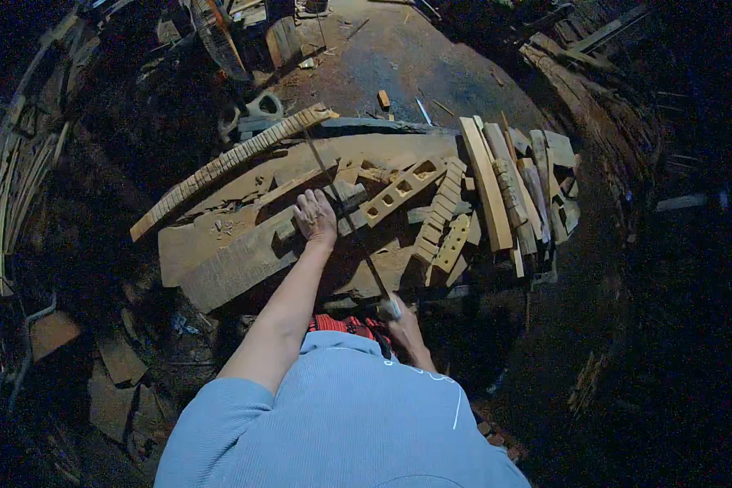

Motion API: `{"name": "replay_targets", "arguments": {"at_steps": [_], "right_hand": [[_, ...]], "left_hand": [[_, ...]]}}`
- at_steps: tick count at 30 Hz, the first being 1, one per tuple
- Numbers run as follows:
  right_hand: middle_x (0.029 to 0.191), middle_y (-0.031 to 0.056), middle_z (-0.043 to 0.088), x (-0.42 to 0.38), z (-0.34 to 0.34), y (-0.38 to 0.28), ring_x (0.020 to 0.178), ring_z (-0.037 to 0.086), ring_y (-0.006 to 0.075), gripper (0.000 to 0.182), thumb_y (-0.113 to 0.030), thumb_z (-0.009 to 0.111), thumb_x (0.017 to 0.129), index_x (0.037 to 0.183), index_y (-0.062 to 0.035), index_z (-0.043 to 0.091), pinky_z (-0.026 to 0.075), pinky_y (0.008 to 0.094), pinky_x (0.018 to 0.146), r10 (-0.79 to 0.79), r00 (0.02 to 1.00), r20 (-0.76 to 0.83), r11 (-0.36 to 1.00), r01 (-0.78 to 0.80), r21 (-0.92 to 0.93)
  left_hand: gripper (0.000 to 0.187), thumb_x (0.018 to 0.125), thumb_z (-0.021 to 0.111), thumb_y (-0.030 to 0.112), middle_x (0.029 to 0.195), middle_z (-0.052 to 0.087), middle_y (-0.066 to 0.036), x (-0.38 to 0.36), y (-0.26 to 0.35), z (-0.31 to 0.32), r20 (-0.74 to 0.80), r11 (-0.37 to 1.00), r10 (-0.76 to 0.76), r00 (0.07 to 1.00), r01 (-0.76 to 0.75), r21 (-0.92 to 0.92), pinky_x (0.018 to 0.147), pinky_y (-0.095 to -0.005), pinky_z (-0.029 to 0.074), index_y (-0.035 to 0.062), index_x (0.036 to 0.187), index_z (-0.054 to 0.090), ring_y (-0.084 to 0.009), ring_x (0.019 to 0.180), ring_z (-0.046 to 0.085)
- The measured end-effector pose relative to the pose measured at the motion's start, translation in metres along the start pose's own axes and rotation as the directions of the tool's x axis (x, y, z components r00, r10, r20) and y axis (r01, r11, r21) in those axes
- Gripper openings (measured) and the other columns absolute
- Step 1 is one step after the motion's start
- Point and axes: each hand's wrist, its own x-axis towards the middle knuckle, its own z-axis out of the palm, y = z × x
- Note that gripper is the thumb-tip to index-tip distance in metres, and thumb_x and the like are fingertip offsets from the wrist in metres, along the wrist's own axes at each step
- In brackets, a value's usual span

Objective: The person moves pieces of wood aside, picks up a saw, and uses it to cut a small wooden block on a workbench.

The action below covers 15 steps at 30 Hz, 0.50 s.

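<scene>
My left hand (315, 218) presses down on a short wooden block (349, 196) lying on the workbench (220, 272), its fingers curled over the wood. My right hand (405, 321), close to my body, is closed around the pale handle of a long, thin handsaw (370, 262). The dark blade is seen nearly edge-on and runs away from me, crossing the wood just right of my left hand. Right of the blade lies a wooden piece with square holes (403, 191). Whether the teeth sit inside a cut cannot be made out.
A long curved row of notched wood (228, 167) lies at the back left. Slatted pieces (441, 211), a drilled block (453, 244) and long wooden bars (488, 183) lie to the right. A fan (217, 41) stands beyond the bench; a small wood block (384, 99) is on the floor.
</scene>
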Motion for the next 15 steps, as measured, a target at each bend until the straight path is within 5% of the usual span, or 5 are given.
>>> {"name": "replay_targets", "arguments": {"at_steps": [3, 7, 9, 12, 15], "right_hand": [[0.096, 0.0099, 0.056, -0.053, -0.010, 0.009, 0.084, 0.053, 0.0167, 0.055, -0.005, 0.060, 0.064, 0.116, -0.0126, 0.043, 0.040, 0.0264, 0.074, 0.054, 0.998, 0.041, 0.972, -0.062, 0.227], [0.095, 0.0119, 0.056, -0.087, -0.022, 0.003, 0.085, 0.054, 0.0176, 0.053, -0.009, 0.063, 0.066, 0.115, -0.0137, 0.044, 0.040, 0.0262, 0.075, 0.245, 0.962, 0.119, 0.948, -0.264, 0.179], [0.095, 0.0122, 0.057, -0.083, -0.019, 0.009, 0.085, 0.053, 0.0173, 0.050, -0.004, 0.052, 0.064, 0.113, -0.0131, 0.046, 0.039, 0.0275, 0.076, 0.183, 0.981, 0.063, 0.970, -0.191, 0.150], [0.098, 0.0146, 0.056, -0.046, -0.012, 0.007, 0.090, 0.055, 0.0228, 0.050, -0.011, 0.061, 0.067, 0.114, -0.0153, 0.044, 0.041, 0.0294, 0.077, 0.140, 0.990, 0.025, 0.986, -0.141, 0.085], [0.094, 0.0183, 0.056, 0.012, -0.002, -0.007, 0.089, 0.055, 0.0276, 0.049, -0.004, 0.053, 0.065, 0.113, -0.0138, 0.045, 0.042, 0.0311, 0.073, -0.046, 0.998, -0.039, 0.999, 0.046, 0.019]], "left_hand": [[0.011, 0.076, 0.042, 0.012, 0.083, 0.047, -0.007, 0.002, 0.000, -0.011, 0.046, 0.999, 0.009, 0.999, -0.007, -0.035, 0.071, -0.0355, 0.037, 0.0068, 0.080, 0.051, -0.0229, 0.083, 0.045], [0.009, 0.076, 0.043, 0.012, 0.081, 0.046, -0.008, 0.005, 0.000, -0.015, 0.103, 0.994, 0.034, 0.994, -0.023, -0.108, 0.071, -0.0358, 0.037, 0.0074, 0.081, 0.049, -0.0233, 0.083, 0.044], [0.009, 0.075, 0.043, 0.011, 0.080, 0.045, -0.008, 0.006, 0.000, -0.015, 0.115, 0.993, 0.034, 0.993, -0.021, -0.113, 0.071, -0.0360, 0.037, 0.0072, 0.081, 0.048, -0.0233, 0.083, 0.044], [0.008, 0.075, 0.043, 0.011, 0.079, 0.044, -0.008, 0.007, 0.000, -0.022, 0.257, 0.997, 0.015, 0.966, 0.003, -0.072, 0.072, -0.0370, 0.036, 0.0072, 0.079, 0.048, -0.0234, 0.082, 0.044], [0.009, 0.075, 0.042, 0.011, 0.079, 0.044, -0.009, -0.003, -0.005, 0.009, 0.060, 0.996, -0.022, 0.998, 0.028, -0.090, 0.073, -0.0371, 0.036, 0.0058, 0.078, 0.049, -0.0234, 0.081, 0.044]]}}
